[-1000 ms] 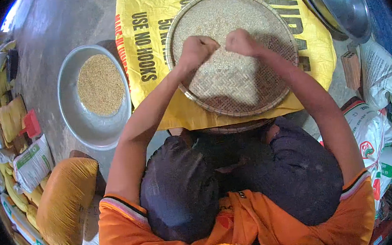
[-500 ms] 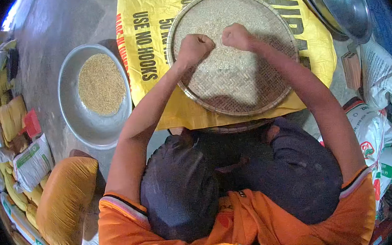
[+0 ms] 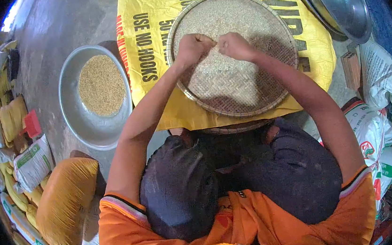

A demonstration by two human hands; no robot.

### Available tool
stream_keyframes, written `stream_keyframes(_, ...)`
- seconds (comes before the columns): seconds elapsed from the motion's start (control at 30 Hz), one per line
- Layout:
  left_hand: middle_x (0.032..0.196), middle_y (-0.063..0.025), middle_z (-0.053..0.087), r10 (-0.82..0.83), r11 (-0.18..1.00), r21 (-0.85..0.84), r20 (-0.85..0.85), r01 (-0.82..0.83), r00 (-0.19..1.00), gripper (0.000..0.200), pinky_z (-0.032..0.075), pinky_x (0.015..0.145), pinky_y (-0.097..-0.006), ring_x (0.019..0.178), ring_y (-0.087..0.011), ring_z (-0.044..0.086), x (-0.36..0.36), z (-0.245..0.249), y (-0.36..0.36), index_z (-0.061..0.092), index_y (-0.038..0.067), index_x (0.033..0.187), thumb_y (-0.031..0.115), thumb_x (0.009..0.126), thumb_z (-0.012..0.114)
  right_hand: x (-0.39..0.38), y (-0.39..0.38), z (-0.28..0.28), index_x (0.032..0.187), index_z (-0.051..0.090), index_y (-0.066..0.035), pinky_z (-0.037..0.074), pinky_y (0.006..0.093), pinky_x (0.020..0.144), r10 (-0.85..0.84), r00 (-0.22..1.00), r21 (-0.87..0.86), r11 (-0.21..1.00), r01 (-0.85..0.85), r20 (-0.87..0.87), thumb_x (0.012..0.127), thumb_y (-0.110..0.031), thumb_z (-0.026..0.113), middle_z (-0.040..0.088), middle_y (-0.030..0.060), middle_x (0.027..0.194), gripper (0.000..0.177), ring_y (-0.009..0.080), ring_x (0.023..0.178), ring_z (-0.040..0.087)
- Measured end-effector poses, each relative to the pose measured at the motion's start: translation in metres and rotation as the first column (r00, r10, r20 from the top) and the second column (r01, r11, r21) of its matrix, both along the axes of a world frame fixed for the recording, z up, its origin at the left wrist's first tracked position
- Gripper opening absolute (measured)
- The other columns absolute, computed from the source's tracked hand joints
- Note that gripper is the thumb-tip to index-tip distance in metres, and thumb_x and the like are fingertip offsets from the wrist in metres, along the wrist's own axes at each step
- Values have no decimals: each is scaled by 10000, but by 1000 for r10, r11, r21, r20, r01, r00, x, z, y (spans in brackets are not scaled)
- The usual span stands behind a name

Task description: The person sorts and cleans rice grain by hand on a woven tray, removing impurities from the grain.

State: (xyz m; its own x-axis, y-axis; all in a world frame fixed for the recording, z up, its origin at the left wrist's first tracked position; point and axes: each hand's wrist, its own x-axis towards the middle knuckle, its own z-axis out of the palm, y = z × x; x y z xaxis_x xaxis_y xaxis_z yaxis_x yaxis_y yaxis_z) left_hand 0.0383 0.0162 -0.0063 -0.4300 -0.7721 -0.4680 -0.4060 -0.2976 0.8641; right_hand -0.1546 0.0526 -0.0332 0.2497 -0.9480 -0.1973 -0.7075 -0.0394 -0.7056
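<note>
A round woven tray [image 3: 246,109] lies on a yellow printed sack [image 3: 155,95], with pale grain [image 3: 223,13] spread over it. Above the tray's left-middle part is my left hand [image 3: 194,48], its fingers closed. My right hand [image 3: 234,46] is closed too, and its fingertips nearly meet those of the left. Whatever the fingers pinch is too small to make out. Towards the tray's near side the grain thins and the weave shows through.
On the floor at left stands a metal basin [image 3: 73,110] of golden grain. An orange sack [image 3: 67,205] is nearer, with piled bags behind. Large metal bowls [image 3: 342,2] stand at the upper right, above a brick [image 3: 352,70] and white sacks [image 3: 380,76].
My hands have come closer together, the right one moving slightly left and the left one slightly right. The tray and basin look almost unchanged.
</note>
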Motion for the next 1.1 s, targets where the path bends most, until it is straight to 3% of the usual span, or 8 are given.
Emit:
stream_keyframes(0.13,627,-13,582,99,987,140,-186,-73,978,177,381,479,-240,514,-78,456,13,19,-13,695,-10,755,131,853,650,-14,-13,15,757,627,-77,507,381,643,-47,992,289,957,11,118,742,-149,621,639,73,693,74,213,650,615)
stream_keyframes(0.2,639,-27,577,229,946,286,-257,-152,939,205,386,498,-247,523,-94,465,13,13,-20,668,-6,730,131,872,609,-10,-16,27,728,625,-67,509,366,648,-280,948,495,852,172,153,748,-149,614,641,69,697,85,196,655,616)
stream_keyframes(0.23,631,-33,573,319,891,410,-266,-193,910,224,386,502,-250,521,-100,471,13,17,-22,657,-1,717,142,878,596,-9,-15,22,728,625,-67,509,366,648,-279,948,494,852,171,154,748,-149,614,641,69,697,85,196,655,616)
stream_keyframes(0.3,622,-39,570,405,821,525,-260,-224,876,242,387,506,-253,518,-105,476,16,19,-24,646,4,705,154,884,582,-4,-11,4,716,627,-63,509,368,656,-57,985,44,998,51,160,745,-143,608,641,86,700,87,200,652,616)
stream_keyframes(0.4,611,-21,565,350,867,458,-275,-199,895,247,384,515,-247,521,-102,475,25,5,-21,654,14,701,178,875,596,7,-10,1,711,632,-61,510,377,673,2,999,-22,1000,-3,-38,740,-149,610,640,107,708,95,231,656,622)
stream_keyframes(0.47,685,-14,593,78,977,205,-105,-55,991,234,434,572,-242,582,-111,519,32,0,-23,685,-40,969,148,887,572,5,-12,0,711,635,-64,509,387,681,-4,1000,6,1000,4,14,740,-151,611,639,115,714,95,251,665,625)
stream_keyframes(0.93,729,-34,660,14,973,-229,187,30,982,149,458,515,-241,574,-73,559,11,-6,1,671,-4,930,113,844,705,12,-12,8,728,634,-28,501,420,675,-6,1000,56,998,8,-29,739,-133,611,646,143,738,108,294,700,642)
stream_keyframes(1.1,703,-64,670,-1,922,-372,266,104,964,224,469,532,-275,560,-95,571,9,-16,-1,670,-7,951,166,825,735,5,-15,9,723,626,-21,508,395,615,-78,985,153,987,54,156,732,-151,618,627,118,663,130,207,597,605)
